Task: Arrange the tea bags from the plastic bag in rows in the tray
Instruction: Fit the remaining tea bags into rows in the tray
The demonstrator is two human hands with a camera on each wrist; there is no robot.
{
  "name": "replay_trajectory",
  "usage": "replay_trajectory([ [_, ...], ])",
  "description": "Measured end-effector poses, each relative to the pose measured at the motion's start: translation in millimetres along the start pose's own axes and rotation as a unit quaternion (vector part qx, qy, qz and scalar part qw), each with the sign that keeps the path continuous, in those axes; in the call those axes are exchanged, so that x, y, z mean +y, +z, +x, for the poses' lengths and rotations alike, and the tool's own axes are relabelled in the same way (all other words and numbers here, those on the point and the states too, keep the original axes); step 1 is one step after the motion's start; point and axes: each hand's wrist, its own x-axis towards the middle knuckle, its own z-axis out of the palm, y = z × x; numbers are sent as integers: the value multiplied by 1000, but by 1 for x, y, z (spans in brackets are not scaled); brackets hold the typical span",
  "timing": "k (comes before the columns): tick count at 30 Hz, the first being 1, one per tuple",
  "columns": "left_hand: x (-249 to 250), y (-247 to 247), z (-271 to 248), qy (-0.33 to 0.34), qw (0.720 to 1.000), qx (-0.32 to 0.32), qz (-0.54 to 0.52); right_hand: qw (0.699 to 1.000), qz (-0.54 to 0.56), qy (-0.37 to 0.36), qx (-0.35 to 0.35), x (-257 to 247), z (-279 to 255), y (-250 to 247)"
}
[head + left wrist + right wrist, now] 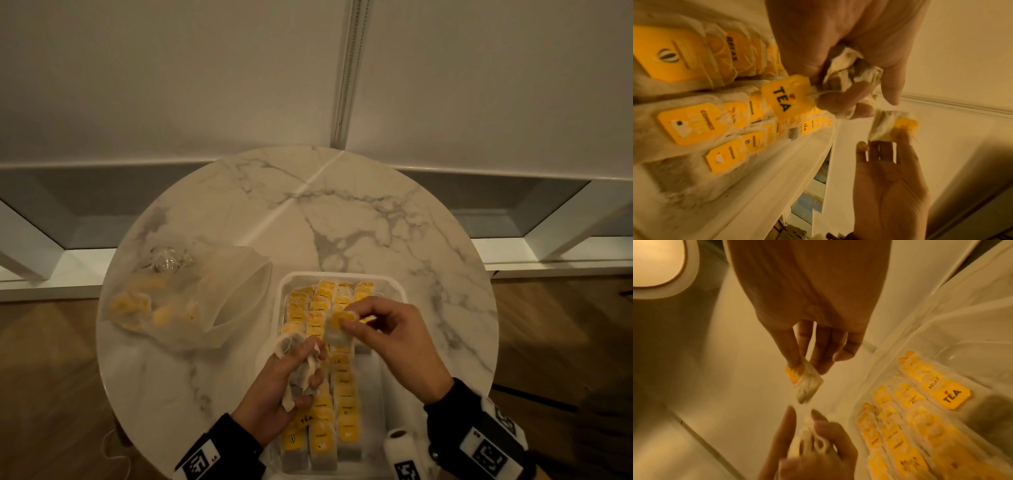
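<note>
With the tray [394, 286] at lower centre mostly filled in rows, your left hand [274, 394] clutches a bunch of tea bags [301, 370], your right hand [394, 335] pinches one tea bag [337, 329], and more remain in the plastic bag [178, 294] at left.

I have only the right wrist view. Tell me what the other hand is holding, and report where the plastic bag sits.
Observer: The left hand grips a crumpled bunch of white paper tea bags, with one yellow TEA tag dangling from it on its string.
Operator: Now the bag.
Observer: The clear plastic bag lies on the round marble table, left of the white plastic tray, with yellow-tagged tea bags still inside.
Operator: Report the tray rows.
Observer: Three long rows of tea bags run the tray's length; a fourth, on the right, shows only at the far end.
Operator: And my right hand?
Observer: The right hand pinches a single tea bag above the tray's middle.
</note>
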Motion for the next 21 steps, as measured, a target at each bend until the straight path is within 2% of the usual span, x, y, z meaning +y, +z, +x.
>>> replay_trajectory([
  [3,0,-2,0,-12,999,3,-32,991,124,-31,33,-9,4,-15],
  [5,-1,-3,0,-19,999,5,-41,984,165,-35,48,-14,6,-25],
  [13,-3,0,0,-23,999,-8,-35,977,191,-50,81,-17,9,-43],
  [21,-4,-1,-1,-29,999,-1,-44,979,180,-16,91,-12,7,-41],
])
